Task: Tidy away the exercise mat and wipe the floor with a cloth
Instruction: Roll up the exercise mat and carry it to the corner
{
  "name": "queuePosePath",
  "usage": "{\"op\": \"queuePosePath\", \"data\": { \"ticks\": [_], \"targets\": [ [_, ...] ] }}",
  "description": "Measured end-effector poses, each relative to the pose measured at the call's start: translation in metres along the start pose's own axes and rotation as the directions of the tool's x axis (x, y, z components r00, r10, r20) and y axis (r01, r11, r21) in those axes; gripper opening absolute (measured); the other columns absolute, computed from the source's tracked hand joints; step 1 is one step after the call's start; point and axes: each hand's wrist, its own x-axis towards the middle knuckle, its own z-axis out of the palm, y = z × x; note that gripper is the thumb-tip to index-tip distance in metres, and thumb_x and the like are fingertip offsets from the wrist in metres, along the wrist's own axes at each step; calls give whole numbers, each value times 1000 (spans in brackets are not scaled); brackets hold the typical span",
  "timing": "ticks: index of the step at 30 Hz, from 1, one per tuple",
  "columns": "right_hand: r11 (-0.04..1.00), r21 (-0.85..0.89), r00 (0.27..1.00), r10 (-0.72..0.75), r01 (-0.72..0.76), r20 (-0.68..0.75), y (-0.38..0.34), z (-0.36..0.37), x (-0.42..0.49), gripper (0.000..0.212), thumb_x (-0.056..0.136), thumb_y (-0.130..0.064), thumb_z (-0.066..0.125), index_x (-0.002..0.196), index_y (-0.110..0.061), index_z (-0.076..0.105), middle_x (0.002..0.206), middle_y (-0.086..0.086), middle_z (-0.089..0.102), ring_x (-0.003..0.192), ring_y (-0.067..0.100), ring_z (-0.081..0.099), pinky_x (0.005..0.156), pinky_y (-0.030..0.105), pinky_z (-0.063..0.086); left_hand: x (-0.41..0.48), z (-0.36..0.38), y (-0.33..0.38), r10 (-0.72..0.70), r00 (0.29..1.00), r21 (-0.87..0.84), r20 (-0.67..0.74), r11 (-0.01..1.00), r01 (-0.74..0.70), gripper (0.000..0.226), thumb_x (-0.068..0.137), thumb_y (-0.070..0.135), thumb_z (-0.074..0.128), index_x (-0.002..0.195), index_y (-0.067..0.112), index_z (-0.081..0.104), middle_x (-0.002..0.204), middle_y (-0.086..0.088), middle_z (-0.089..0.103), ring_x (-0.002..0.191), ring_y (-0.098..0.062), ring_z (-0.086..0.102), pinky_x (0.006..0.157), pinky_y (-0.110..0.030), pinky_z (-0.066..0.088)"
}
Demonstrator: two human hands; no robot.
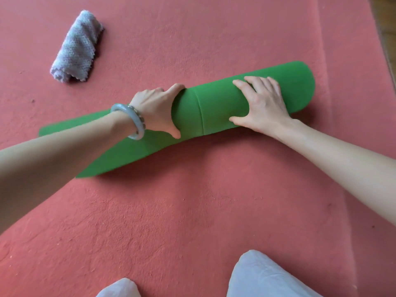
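left hand point(156, 108) fingertips behind mat point(216, 103), knees point(263, 277) cropped

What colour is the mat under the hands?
The mat is plain bright green all over, with no pattern. The head view shows it clearly.

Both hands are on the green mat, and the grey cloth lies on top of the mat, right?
Not quite. The head view shows the grey cloth on the red floor, apart from the green mat. The left hand and right hand are indeed on the mat.
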Motion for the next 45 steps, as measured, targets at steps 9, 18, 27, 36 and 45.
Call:
{"op": "queuePosePath", "data": {
  "ticks": [9, 18, 27, 36, 45],
  "targets": [
    [284, 790, 676, 706, -544, 212, -67, 21, 25, 79, 87, -37, 63, 147, -9, 20, 151, 15, 21, 139, 27, 25, 113, 30, 20, -33, 30, 10, -147, 876, -787, 459, 391, 478, 84, 53, 39, 87, 122, 25, 41, 104, 0, 65, 86, -19, 69, 77, -39, 58],
    [-420, 713, 629, 343, -562, 698, -101, 56, -14, 125, 51, -46, 87, 146, -36, 7, 128, 0, 55, 111, 21, 59, 92, 50, 51, -36, 41, -1, -41, 877, -843, 479, 257, 473, 100, 37, 48, 83, 125, 25, 42, 103, -4, 70, 82, -20, 72, 68, -34, 57],
    [-263, 840, 765, 350, -474, 541, -75, -8, 24, 109, 52, -39, 89, 139, -29, 24, 122, -7, 57, 111, 17, 58, 99, 45, 48, -28, -9, 1, 38, 920, -913, 389, 149, 380, 98, 45, 47, 81, 130, 28, 36, 116, -6, 66, 93, -23, 70, 77, -39, 56],
    [-113, 927, 849, 374, -358, 374, -79, -269, 52, 112, 59, -42, 86, 146, -29, 17, 135, -5, 52, 119, 12, 53, 105, 39, 43, -87, -250, 52, -11, 955, -953, 295, 70, 295, 101, 41, 52, 82, 127, 33, 34, 117, -2, 63, 95, -20, 69, 79, -36, 56],
    [-117, 943, 884, 327, -313, 334, -70, -591, 50, 115, 51, -39, 86, 144, -20, 21, 132, 1, 55, 117, 14, 58, 102, 42, 46, -178, -537, 138, -107, 960, -960, 260, 78, 269, 107, 48, 51, 82, 138, 25, 29, 122, 1, 59, 105, -13, 64, 87, -31, 54]
  ]
}}
